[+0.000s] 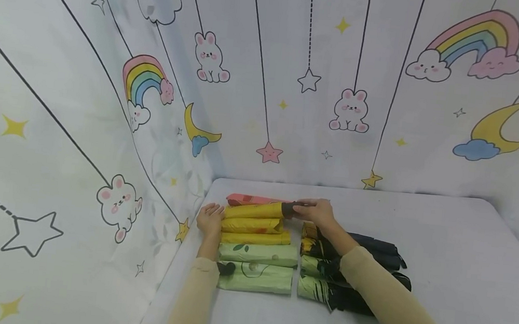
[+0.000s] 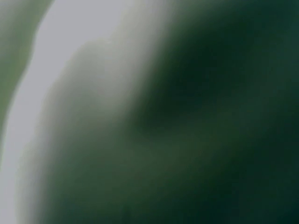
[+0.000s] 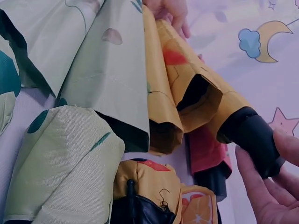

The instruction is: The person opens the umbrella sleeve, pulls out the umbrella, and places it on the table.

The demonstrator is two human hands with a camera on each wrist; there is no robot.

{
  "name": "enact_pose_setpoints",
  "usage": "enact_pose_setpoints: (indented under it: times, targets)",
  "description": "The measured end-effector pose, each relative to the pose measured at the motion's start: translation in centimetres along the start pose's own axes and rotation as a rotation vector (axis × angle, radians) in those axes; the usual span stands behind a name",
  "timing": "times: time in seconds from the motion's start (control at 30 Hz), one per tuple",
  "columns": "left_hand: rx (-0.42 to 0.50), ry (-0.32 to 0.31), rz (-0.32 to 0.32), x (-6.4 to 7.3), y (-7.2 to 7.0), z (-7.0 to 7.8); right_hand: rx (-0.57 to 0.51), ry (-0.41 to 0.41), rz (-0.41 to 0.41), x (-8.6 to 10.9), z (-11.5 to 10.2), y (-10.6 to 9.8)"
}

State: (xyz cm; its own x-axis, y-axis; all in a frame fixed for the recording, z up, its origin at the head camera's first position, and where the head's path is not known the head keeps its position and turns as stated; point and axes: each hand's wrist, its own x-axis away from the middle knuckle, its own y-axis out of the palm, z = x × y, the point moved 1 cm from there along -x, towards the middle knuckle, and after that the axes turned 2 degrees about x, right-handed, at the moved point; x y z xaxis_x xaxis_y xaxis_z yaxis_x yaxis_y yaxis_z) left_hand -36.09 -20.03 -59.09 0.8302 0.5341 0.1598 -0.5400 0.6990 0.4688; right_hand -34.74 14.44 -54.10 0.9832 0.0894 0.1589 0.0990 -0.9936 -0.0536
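The right hand (image 1: pixel 319 213) pinches the black handle (image 1: pixel 288 209); the yellow umbrella (image 1: pixel 252 211) stretches leftward toward the left hand (image 1: pixel 210 220). Whether that one grips, I cannot tell.

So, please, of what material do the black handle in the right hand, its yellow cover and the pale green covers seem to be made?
Black handle: probably plastic; smooth, rigid, rounded shape.
Yellow cover: likely thin fabric, perhaps coated; it wraps softly, but the coating is uncertain.
Pale green covers: likely woven synthetic cloth, fairly matt; fine texture and creases show.
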Motion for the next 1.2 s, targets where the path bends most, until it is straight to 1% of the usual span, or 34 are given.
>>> enact_pose_setpoints:
  times: [0.07, 0.2, 0.27, 0.33, 0.43, 0.5, 0.57, 0.77, 0.87, 1.0, 1.2]
  targets:
    - [-0.014, 0.006, 0.000, 0.1, 0.1, 0.0, 0.012, 0.009, 0.011, 0.1, 0.0, -0.2]
    - [-0.056, 0.016, 0.000, 0.4, 0.2, 0.1, 0.098, 0.021, 0.061, 0.4, -0.1, -0.5]
    - [-0.089, 0.019, -0.004, 0.4, 0.2, 0.0, 0.095, 0.029, 0.074, 0.5, -0.1, -0.6]
    - [-0.096, 0.019, -0.005, 0.4, 0.1, 0.0, 0.099, 0.034, 0.080, 0.6, -0.2, -0.7]
    - [-0.036, 0.002, -0.004, 0.4, 0.1, -0.1, 0.066, 0.044, 0.078, 0.6, -0.2, -0.9]
    - [0.004, -0.004, 0.003, 0.4, 0.1, 0.0, 0.064, 0.054, 0.083, 0.6, -0.2, -1.0]
    - [0.015, -0.003, 0.008, 0.4, 0.2, 0.0, 0.042, 0.061, 0.084, 0.6, -0.2, -1.2]
    - [-0.062, 0.021, 0.023, 0.5, 0.4, 0.0, -0.045, 0.061, 0.062, 0.7, -0.3, -1.6]
    - [-0.102, 0.030, 0.025, 0.6, 0.4, 0.1, -0.044, 0.070, 0.063, 0.8, -0.3, -1.9]
    - [-0.179, 0.046, 0.020, 0.6, 0.4, 0.1, -0.037, 0.072, 0.068, 1.1, -0.3, -2.2]
    - [-0.213, 0.054, 0.020, 0.6, 0.4, 0.1, 0.008, 0.083, 0.076, 1.3, -0.2, -2.6]
